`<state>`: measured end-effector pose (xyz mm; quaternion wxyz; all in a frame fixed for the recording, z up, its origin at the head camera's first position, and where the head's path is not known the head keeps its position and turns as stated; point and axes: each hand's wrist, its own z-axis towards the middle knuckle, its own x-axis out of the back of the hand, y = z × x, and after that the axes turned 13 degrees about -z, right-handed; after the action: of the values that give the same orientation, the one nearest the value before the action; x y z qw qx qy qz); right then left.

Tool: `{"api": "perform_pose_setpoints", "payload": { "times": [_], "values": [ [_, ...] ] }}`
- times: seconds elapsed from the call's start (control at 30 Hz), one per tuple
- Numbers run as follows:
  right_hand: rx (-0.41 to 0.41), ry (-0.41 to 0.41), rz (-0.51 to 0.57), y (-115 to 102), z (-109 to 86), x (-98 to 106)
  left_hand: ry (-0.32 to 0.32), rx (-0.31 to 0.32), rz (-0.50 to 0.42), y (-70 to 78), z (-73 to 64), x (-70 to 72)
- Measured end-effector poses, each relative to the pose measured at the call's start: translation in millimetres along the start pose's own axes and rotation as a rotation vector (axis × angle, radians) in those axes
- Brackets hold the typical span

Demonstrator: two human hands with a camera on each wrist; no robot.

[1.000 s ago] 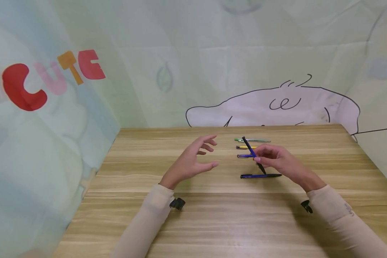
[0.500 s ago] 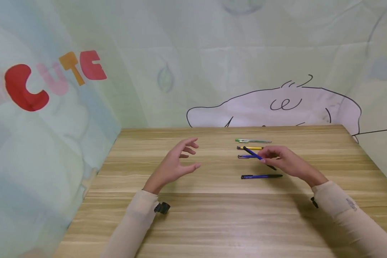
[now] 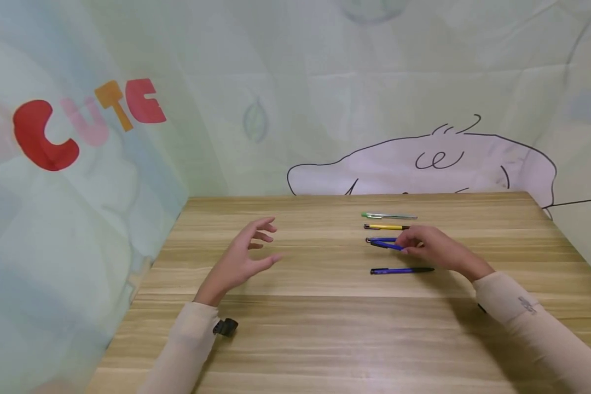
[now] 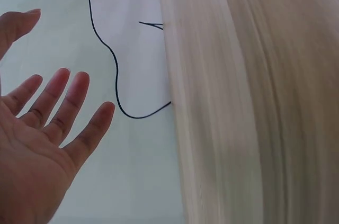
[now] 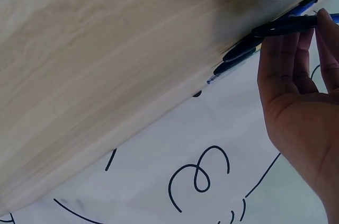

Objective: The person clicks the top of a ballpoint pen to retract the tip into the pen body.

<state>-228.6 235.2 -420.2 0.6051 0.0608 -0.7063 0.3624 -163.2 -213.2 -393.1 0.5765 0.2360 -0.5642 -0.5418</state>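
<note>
My right hand (image 3: pixel 435 249) pinches a blue pen with black ends (image 3: pixel 388 245) between thumb and fingertips, low over the table. In the right wrist view the black end of this pen (image 5: pixel 288 26) points away from the fingers. Just behind it lies another blue pen (image 3: pixel 377 239), partly covered by the hand. Farther back are a yellow pen (image 3: pixel 386 226) and a clear pen with a green end (image 3: pixel 389 216), roughly parallel. Nearer the person, one more blue pen (image 3: pixel 401 271) lies sideways. My left hand (image 3: pixel 238 260) hovers left of the pens, palm inward, fingers spread, holding nothing.
The wood-grain table (image 3: pixel 295 339) meets a printed cloth backdrop (image 3: pixel 325 109) at its far edge. A second cloth panel with red and orange letters (image 3: pixel 44 137) stands along the left side.
The right hand has tilted the held blue pen from steep to nearly flat and brought it down beside the blue pen behind. The left hand has drawn away to the left.
</note>
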Motion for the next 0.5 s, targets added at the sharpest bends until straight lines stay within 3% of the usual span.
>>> {"api": "perform_pose_setpoints", "payload": {
  "times": [0.3,0.5],
  "values": [
    [0.007,0.016,-0.181,3,3.5,-4,0.036,0.048,0.026,-5.1,-15.2,17.3],
    [-0.012,0.013,-0.238,2,3.5,-4,0.050,0.078,0.021,11.6,-25.4,25.5]
  ]
}}
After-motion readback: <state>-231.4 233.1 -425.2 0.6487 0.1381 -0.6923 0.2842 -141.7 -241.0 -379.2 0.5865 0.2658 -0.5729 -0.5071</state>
